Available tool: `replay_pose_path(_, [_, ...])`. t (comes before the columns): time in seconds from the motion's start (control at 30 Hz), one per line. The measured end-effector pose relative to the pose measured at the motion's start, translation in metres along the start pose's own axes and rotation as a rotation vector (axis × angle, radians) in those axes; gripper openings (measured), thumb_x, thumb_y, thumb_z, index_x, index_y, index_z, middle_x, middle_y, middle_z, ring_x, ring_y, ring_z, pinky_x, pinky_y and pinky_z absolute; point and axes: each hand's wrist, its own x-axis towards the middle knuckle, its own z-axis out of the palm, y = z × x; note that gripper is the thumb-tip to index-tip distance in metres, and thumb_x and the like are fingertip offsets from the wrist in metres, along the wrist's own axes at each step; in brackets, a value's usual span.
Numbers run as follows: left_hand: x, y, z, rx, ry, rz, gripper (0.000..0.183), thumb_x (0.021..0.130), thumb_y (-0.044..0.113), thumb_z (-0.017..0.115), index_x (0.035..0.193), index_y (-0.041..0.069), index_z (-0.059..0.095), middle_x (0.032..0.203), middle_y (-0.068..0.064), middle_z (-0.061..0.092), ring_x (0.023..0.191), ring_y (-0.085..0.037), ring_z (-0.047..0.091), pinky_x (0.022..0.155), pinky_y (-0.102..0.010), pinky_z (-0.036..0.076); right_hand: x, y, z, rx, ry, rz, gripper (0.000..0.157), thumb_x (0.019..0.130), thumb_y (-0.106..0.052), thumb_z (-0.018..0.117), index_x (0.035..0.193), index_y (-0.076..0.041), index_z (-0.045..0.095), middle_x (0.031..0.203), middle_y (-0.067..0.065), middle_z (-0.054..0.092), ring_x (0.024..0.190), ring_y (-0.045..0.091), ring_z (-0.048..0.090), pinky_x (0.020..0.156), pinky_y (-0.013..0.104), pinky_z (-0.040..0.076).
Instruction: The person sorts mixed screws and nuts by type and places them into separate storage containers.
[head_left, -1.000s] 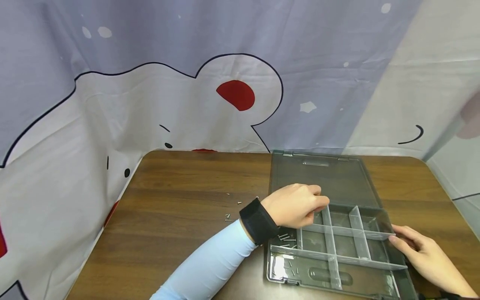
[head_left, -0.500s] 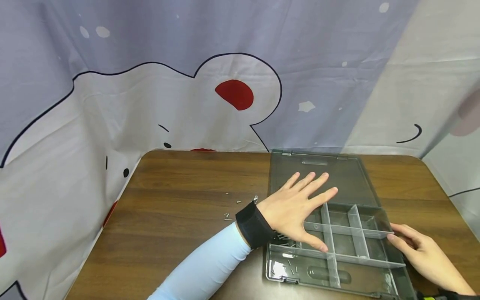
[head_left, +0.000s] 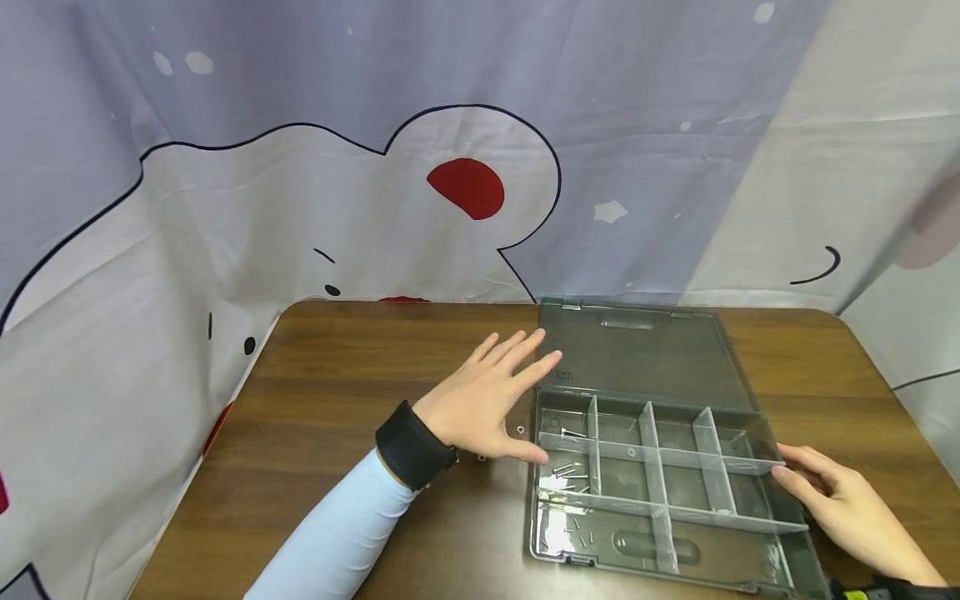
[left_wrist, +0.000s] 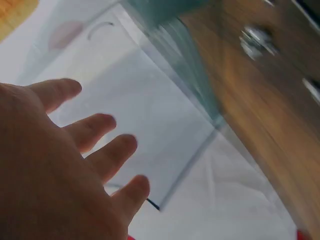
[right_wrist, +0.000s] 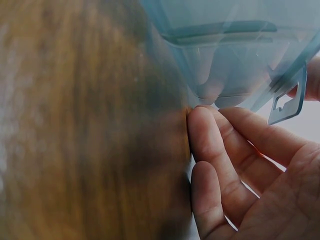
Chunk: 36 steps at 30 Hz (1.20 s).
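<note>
A grey see-through compartment box [head_left: 723, 546] lies on the table with its lid [head_left: 645, 358] folded back flat. Several screws [head_left: 570, 475] lie in its left compartments, and a tiny ring-shaped nut [head_left: 631, 452] shows in a middle one. My left hand [head_left: 480, 408], fingers spread and holding nothing, hovers left of the box. Beside it on the table is another small nut [head_left: 521, 429]; the hand hides part of the tabletop. My right hand [head_left: 855, 508] holds the box's right edge, thumb at the rim. In the right wrist view its fingers [right_wrist: 205, 132] touch the box's underside.
The wooden table [head_left: 360, 358] extends left of the box. Blurred metal pieces [left_wrist: 257, 42] lie on the wood in the left wrist view. A printed cloth [head_left: 300, 208] hangs behind the table.
My left hand has gone from closed fingers above the box to spread fingers, then moved left off the box. The left compartments now show. My right hand has stayed at the box edge.
</note>
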Motion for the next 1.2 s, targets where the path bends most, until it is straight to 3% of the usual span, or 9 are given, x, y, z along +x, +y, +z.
replay_pose_path(0.2, [-0.013, -0.024, 0.003, -0.077, -0.022, -0.030, 0.098, 0.086, 0.067, 0.069, 0.164, 0.022, 0.030, 0.168, -0.012, 0.031, 0.155, -0.029, 0.032, 0.127, -0.057, 0.022, -0.001, 0.000, 0.001, 0.007, 0.001, 0.003, 0.049, 0.106, -0.026, 0.058, 0.144, 0.006, 0.053, 0.134, 0.034, 0.060, 0.096, -0.026, 0.042, 0.068, 0.014, 0.047])
replay_pose_path(0.3, [-0.013, -0.030, 0.010, -0.082, -0.029, -0.015, 0.083, 0.089, 0.054, 0.072, 0.159, 0.020, 0.041, 0.159, -0.012, 0.044, 0.145, -0.029, 0.046, 0.121, -0.054, 0.035, -0.002, 0.000, 0.001, 0.006, -0.001, 0.004, 0.049, 0.106, -0.026, 0.058, 0.144, 0.006, 0.053, 0.134, 0.033, 0.060, 0.096, -0.026, 0.042, 0.068, 0.014, 0.047])
replay_pose_path(0.47, [-0.008, -0.036, 0.025, -0.051, 0.007, 0.036, 0.040, 0.093, 0.023, 0.073, 0.132, 0.014, 0.067, 0.125, -0.006, 0.062, 0.112, -0.022, 0.063, 0.100, -0.037, 0.053, -0.001, -0.001, 0.000, -0.001, -0.012, 0.019, 0.051, 0.107, -0.029, 0.057, 0.145, 0.006, 0.053, 0.136, 0.034, 0.059, 0.097, -0.025, 0.042, 0.069, 0.015, 0.048])
replay_pose_path(0.57, [-0.005, -0.038, 0.034, -0.015, 0.040, 0.050, 0.023, 0.093, 0.010, 0.071, 0.115, 0.014, 0.073, 0.106, -0.003, 0.062, 0.096, -0.017, 0.063, 0.090, -0.031, 0.056, 0.000, -0.002, -0.001, -0.003, -0.031, 0.031, 0.053, 0.107, -0.031, 0.056, 0.146, 0.006, 0.051, 0.138, 0.034, 0.058, 0.098, -0.012, 0.057, 0.070, 0.018, 0.051])
replay_pose_path(0.73, [0.001, -0.039, 0.043, 0.011, 0.052, 0.046, 0.023, 0.087, -0.001, 0.070, 0.103, 0.015, 0.073, 0.093, -0.001, 0.060, 0.083, -0.016, 0.065, 0.078, -0.030, 0.057, 0.000, -0.001, -0.001, -0.011, -0.033, 0.029, 0.054, 0.108, -0.031, 0.055, 0.146, 0.007, 0.050, 0.137, 0.034, 0.059, 0.103, 0.021, 0.070, 0.071, 0.030, 0.058])
replay_pose_path(0.83, [0.003, -0.038, 0.045, 0.007, 0.023, 0.028, 0.025, 0.085, -0.003, 0.070, 0.101, 0.015, 0.073, 0.092, -0.001, 0.061, 0.083, -0.017, 0.068, 0.077, -0.031, 0.058, 0.000, 0.000, 0.000, -0.013, -0.027, 0.017, 0.053, 0.107, -0.029, 0.055, 0.145, 0.008, 0.050, 0.135, 0.034, 0.059, 0.102, 0.028, 0.070, 0.071, 0.040, 0.060])
replay_pose_path(1.03, [0.005, -0.038, 0.050, 0.011, -0.003, -0.002, 0.023, 0.085, -0.005, 0.071, 0.095, 0.015, 0.073, 0.089, 0.001, 0.061, 0.080, -0.016, 0.069, 0.075, -0.030, 0.058, 0.000, 0.000, 0.000, -0.017, -0.026, 0.023, 0.053, 0.107, -0.030, 0.056, 0.145, 0.007, 0.051, 0.137, 0.033, 0.059, 0.105, 0.034, 0.068, 0.071, 0.022, 0.054])
replay_pose_path(1.13, [0.005, -0.039, 0.051, 0.006, 0.000, -0.008, 0.020, 0.085, -0.004, 0.072, 0.090, 0.015, 0.071, 0.086, 0.002, 0.059, 0.077, -0.014, 0.066, 0.072, -0.029, 0.057, 0.000, 0.000, 0.000, -0.015, -0.018, 0.024, 0.053, 0.107, -0.030, 0.056, 0.145, 0.006, 0.052, 0.136, 0.033, 0.059, 0.102, 0.007, 0.068, 0.070, 0.016, 0.050])
replay_pose_path(1.2, [0.004, -0.039, 0.051, 0.001, 0.005, -0.009, 0.018, 0.086, -0.003, 0.071, 0.087, 0.015, 0.071, 0.084, 0.003, 0.059, 0.074, -0.013, 0.065, 0.070, -0.028, 0.056, 0.000, 0.000, 0.000, -0.007, -0.015, 0.023, 0.052, 0.107, -0.030, 0.057, 0.145, 0.006, 0.052, 0.136, 0.033, 0.059, 0.100, -0.013, 0.057, 0.070, 0.015, 0.049])
